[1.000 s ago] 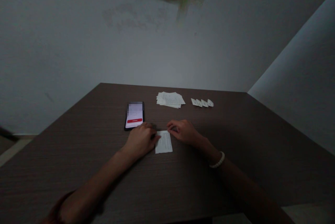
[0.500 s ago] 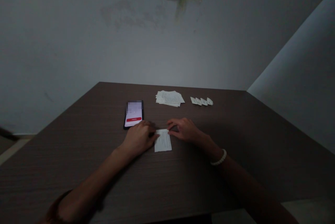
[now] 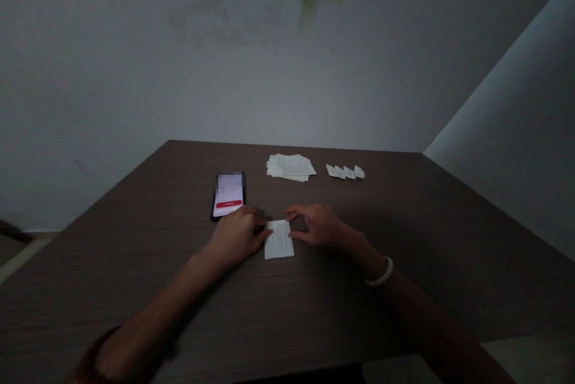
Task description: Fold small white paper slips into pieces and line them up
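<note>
White printed slip (image 3: 279, 245) lies mid-width on the table (image 3: 269, 318), long axis toward the near edge, between the left hand (image 3: 239, 232), thumb touching it, grip unclear, and the right hand (image 3: 322, 225), thumb and forefinger parted just beside. Beyond, a paper stack (image 3: 291, 166).

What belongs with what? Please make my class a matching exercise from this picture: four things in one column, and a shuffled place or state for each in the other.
Things
1. Phone
2. Paper stack
3. Single sheet
4. Beaded bracelet

Places and states
A. Between the left hand and the right hand
B. Around the right wrist
C. Screen lit, showing a red bar
D. Immediately left of the row of small folded papers

Right pairs: 1-C, 2-D, 3-A, 4-B
</note>
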Motion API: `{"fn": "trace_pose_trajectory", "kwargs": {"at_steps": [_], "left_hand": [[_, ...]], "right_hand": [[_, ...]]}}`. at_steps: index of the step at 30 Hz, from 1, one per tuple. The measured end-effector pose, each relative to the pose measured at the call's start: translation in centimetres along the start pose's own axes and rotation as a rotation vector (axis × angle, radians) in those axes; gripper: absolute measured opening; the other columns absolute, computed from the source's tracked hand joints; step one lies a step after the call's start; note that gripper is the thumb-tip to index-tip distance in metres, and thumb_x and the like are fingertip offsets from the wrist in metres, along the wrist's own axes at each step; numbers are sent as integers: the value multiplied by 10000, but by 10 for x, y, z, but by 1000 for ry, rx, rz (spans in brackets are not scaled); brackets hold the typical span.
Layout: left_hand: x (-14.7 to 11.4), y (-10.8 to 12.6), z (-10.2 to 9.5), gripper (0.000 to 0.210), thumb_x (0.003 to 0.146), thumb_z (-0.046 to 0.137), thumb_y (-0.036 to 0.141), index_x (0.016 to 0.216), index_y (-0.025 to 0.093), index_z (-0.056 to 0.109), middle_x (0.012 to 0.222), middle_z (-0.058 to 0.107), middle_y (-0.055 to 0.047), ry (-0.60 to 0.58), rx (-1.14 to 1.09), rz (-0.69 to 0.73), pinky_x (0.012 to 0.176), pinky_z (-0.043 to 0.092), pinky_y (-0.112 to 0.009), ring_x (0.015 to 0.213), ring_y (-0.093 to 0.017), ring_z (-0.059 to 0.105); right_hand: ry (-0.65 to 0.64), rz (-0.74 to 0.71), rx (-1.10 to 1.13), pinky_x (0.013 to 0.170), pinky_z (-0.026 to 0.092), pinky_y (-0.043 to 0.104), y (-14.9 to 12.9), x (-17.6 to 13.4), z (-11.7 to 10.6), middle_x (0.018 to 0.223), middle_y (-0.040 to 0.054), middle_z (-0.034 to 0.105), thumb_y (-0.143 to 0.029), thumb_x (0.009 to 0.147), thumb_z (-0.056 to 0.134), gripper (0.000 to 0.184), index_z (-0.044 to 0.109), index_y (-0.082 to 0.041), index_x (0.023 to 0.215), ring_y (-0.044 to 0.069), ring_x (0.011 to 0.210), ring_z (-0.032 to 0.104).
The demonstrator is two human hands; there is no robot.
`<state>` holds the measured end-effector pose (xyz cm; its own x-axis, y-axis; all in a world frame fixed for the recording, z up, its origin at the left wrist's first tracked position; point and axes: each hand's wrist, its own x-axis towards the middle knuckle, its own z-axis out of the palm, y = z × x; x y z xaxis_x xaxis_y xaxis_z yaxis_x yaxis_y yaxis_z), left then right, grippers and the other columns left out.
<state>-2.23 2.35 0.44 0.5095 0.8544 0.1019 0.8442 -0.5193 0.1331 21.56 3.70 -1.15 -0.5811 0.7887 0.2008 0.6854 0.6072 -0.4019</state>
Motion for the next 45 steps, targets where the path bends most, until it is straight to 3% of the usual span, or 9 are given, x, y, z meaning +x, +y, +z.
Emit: {"fn": "trace_pose_trajectory", "kwargs": {"at_steps": [9,16,30,38,45], "left_hand": [[0,-3,1,296,897,515,413,957,227,738,927,669,-78,12,-5,25,720,480,-345,909,-259,608],[0,-4,1,313,884,523,446,959,227,734,935,661,-85,7,1,26,728,485,-374,902,-268,608],[-2,-5,-5,445,815,582,576,1093,250,703,1031,639,-99,-42,-26,66,778,490,-406,949,-293,609],[-3,-5,-7,582,723,632,674,1075,215,692,1017,632,-98,-57,-33,86,777,488,-384,937,-288,607],[-4,-8,-9,650,680,647,704,1080,194,683,1073,622,-120,-59,-48,99,792,487,-392,946,-294,606]], "right_hand": [[-54,-15,17,692,436,291,1,-4,-2,1122,15,693,-439,742,720,622,503,-262,1297,151,714,620],[-100,-26,-32,804,449,349,-1,-5,-4,1204,48,652,-502,724,714,664,505,-262,1307,237,963,629],[-145,-32,-27,847,451,379,-9,-5,-14,1241,73,627,-511,691,733,749,479,-240,1342,257,985,629],[-163,-52,-34,878,467,388,-12,-8,-15,1271,95,611,-510,715,722,716,495,-210,1324,277,1072,616],[-152,-129,-39,975,452,410,-15,-22,-14,1395,65,522,-418,858,590,423,596,-243,1243,256,1206,555]]}}
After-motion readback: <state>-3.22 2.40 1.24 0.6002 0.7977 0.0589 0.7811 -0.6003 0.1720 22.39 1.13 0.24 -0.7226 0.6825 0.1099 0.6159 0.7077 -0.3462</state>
